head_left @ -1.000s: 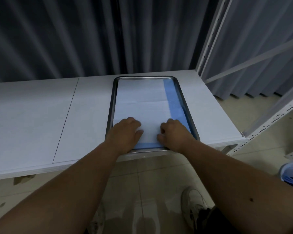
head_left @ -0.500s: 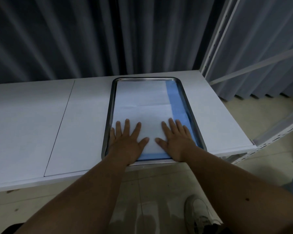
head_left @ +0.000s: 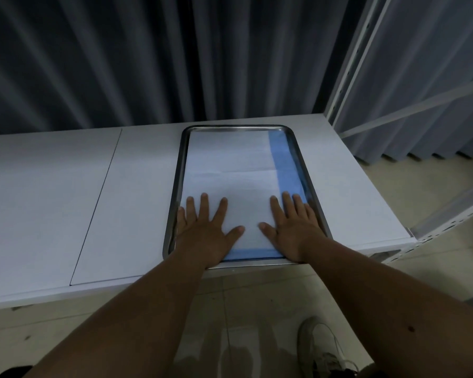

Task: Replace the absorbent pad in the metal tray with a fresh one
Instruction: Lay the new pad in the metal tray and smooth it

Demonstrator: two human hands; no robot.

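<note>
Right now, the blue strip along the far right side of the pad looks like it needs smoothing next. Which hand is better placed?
Right hand, likely. Its fingers already lie partly on the blue strip of the pad; the left hand lies flat by the tray's opposite rim.

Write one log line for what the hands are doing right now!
step: smoothing pad | left hand: flat on white pad | right hand: flat on pad | pad: inside metal tray | tray: on white table

Bare forearms (head_left: 137,317); a worn white sneaker (head_left: 318,347).
</note>
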